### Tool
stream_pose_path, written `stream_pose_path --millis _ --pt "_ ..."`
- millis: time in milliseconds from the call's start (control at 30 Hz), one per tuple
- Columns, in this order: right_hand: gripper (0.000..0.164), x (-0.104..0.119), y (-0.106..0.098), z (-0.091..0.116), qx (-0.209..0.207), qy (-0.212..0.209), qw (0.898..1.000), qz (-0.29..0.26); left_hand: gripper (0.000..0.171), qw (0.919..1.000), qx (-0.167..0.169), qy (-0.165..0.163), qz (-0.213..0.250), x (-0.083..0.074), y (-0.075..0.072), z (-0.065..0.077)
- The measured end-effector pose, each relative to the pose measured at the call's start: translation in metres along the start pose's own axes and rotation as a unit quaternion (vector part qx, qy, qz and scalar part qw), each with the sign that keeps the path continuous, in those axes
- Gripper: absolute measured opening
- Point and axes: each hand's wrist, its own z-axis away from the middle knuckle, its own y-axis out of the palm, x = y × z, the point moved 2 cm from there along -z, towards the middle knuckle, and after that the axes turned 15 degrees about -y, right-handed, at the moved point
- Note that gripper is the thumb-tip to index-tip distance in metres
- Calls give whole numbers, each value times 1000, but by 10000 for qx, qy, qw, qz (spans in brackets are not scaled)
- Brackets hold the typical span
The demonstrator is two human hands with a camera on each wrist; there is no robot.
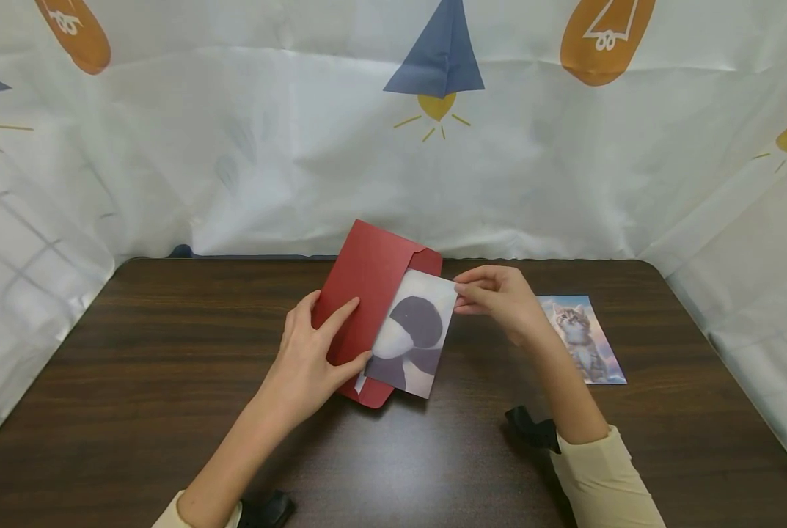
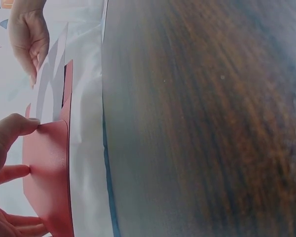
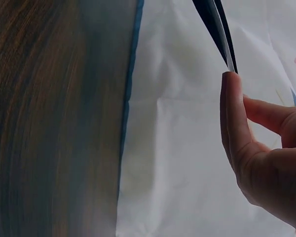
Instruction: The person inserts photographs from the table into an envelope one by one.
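Note:
My left hand (image 1: 306,361) grips a red envelope (image 1: 369,275) by its left side, with the thumb beside the opening and another finger pressed on the front. The envelope is tilted, its open side facing right. A photo card (image 1: 422,323) with a grey and white picture sticks partly out of that opening; its left part is hidden inside. My right hand (image 1: 501,299) pinches the card's upper right corner between thumb and fingers. In the left wrist view, the envelope (image 2: 47,168) and card (image 2: 49,94) stand at a steep tilt.
A card with a kitten picture (image 1: 581,337) lies on the dark wooden table (image 1: 169,367), partly behind my right forearm. A white patterned curtain (image 1: 301,161) hangs along the table's back edge. Black straps (image 1: 530,427) show at the wrists.

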Motion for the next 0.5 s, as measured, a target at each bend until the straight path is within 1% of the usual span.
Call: stream_pose_path --millis 500 --pt "28 -2 8 0 -325 305 9990 34 70 10000 35 -42 -67 0 0 -1"
